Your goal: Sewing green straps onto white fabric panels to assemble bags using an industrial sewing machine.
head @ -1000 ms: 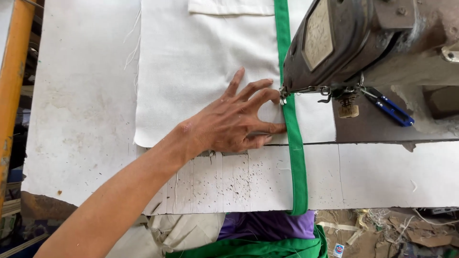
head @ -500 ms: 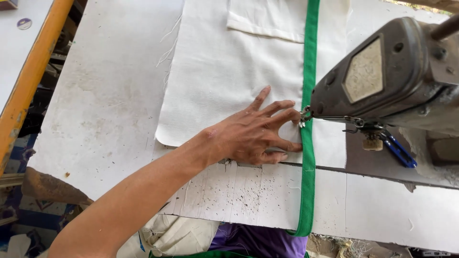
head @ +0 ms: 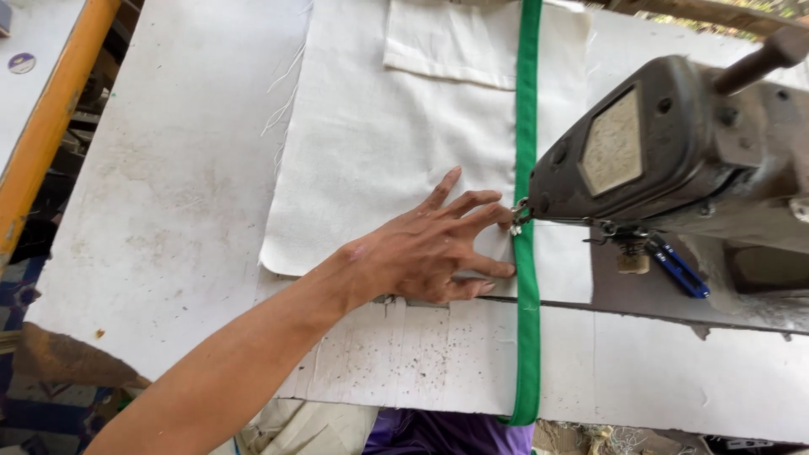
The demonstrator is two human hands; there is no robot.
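green tape (head: 527, 126) runs lengthwise (near-vertical)

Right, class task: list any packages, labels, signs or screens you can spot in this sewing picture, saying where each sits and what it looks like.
Faceplate: on the end face of the sewing machine, rectangular, worn pale grey.
Sticker: top left, on the pale surface beyond the orange bar, small, round, purple.
No packages, signs or screens show.

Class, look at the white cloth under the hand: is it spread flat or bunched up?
Spread flat. The white cloth lies smooth on the table, the left hand pressing it, fingers splayed.
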